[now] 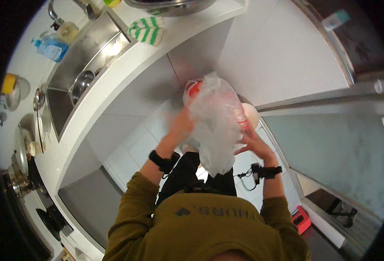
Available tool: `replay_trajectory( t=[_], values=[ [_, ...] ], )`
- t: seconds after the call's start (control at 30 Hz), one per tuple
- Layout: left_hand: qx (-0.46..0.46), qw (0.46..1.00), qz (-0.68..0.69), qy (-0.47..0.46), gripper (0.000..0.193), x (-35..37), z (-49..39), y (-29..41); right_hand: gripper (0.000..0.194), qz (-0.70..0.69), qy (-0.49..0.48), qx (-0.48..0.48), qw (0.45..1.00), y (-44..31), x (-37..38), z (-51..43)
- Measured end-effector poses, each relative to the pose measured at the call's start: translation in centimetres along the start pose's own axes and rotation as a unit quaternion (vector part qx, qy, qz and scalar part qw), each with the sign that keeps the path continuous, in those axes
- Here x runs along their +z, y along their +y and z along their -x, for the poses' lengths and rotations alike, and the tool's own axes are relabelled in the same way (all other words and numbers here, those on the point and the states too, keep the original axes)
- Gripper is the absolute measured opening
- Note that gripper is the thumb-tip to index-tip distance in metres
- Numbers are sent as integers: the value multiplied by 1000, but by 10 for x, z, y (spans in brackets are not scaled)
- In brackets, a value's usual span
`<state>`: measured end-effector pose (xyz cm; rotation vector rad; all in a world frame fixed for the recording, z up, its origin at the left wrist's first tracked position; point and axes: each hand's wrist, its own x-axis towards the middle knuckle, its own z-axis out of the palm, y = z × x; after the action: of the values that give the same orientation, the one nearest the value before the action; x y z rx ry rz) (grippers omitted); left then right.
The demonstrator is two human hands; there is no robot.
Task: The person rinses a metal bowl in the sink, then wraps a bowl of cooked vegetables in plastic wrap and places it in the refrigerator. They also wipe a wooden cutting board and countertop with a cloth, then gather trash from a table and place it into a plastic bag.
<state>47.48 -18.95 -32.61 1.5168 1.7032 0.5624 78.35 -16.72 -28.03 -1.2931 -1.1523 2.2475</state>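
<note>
A crumpled translucent plastic bag point(215, 125) hangs before my body, above the floor. Red material shows at its upper left and right side; whether it is inside or behind the bag cannot be made out. My left hand point(179, 126), blurred, grips the left side of the bag, its fingertips partly hidden. On the other side my right hand point(256, 143) holds the bag's right edge near the red part, with some fingers spread. Both wrists wear black straps.
A white counter point(90, 114) curves along the left, with a steel sink point(84, 49), soap bottles point(53, 49) and a green-striped cloth point(146, 31). A pale round object point(250, 115) stands behind the bag. At right are a frosted glass panel point(329, 153) and a red object point(301, 220).
</note>
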Motion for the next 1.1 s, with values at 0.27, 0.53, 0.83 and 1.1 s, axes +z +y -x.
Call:
replay_trajectory(
  t=[0.27,0.53,0.83,1.1],
  values=[
    [-12,955,148,-258,75,147,9,5,54,-72,44,29,996,100,-10,-79],
    [-91,811,514,-264,58,159,-74,-92,39,-118,248,-55,960,180,-89,-178],
    [31,980,-196,-35,26,234,-292,-296,38,148,363,-313,865,137,-171,-354],
    [-58,922,383,19,33,282,-282,-383,43,589,87,-264,759,264,-129,-492]
  ],
)
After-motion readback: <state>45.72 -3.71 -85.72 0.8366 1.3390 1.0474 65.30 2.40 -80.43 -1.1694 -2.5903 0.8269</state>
